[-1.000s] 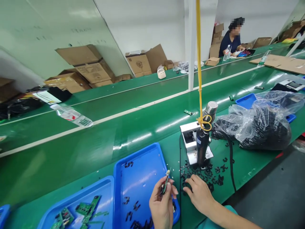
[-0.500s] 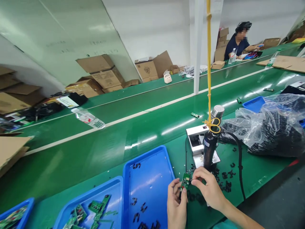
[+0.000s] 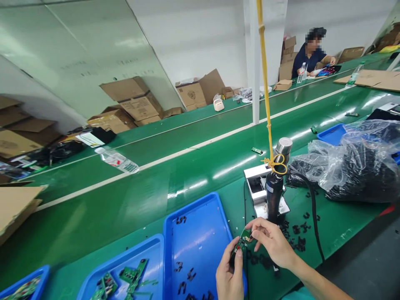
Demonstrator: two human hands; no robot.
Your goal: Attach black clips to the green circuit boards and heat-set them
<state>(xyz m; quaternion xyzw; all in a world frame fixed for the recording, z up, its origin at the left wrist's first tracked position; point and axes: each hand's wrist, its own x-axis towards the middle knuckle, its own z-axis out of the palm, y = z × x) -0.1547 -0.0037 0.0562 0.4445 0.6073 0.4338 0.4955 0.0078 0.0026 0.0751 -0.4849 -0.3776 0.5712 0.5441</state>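
My left hand (image 3: pixel 229 277) and my right hand (image 3: pixel 270 241) both hold a small green circuit board (image 3: pixel 243 243) above the bench, with fingers covering part of it. Just behind it stands a black cylindrical heat gun (image 3: pixel 274 198) with a steel nozzle, nozzle up, in a white metal stand (image 3: pixel 256 181). A yellow cord (image 3: pixel 265 87) tied around the gun rises out of view. Black plastic clips (image 3: pixel 296 230) lie scattered right of my right hand. My left wrist overlaps the edge of a blue tray (image 3: pixel 200 233) holding several similar clips.
A second blue tray (image 3: pixel 150 254) holds green boards at lower left. A bulging plastic bag of black parts (image 3: pixel 359 171) sits right, beside a small blue tray (image 3: pixel 331 134). Green conveyor lanes run behind. A seated person (image 3: pixel 311 52) works far off among cardboard boxes (image 3: pixel 190 93).
My hands have come together on the green board; a second ago my right hand was down among the black clips. My right fingers now pinch the board's upper end, and the view has shifted slightly.
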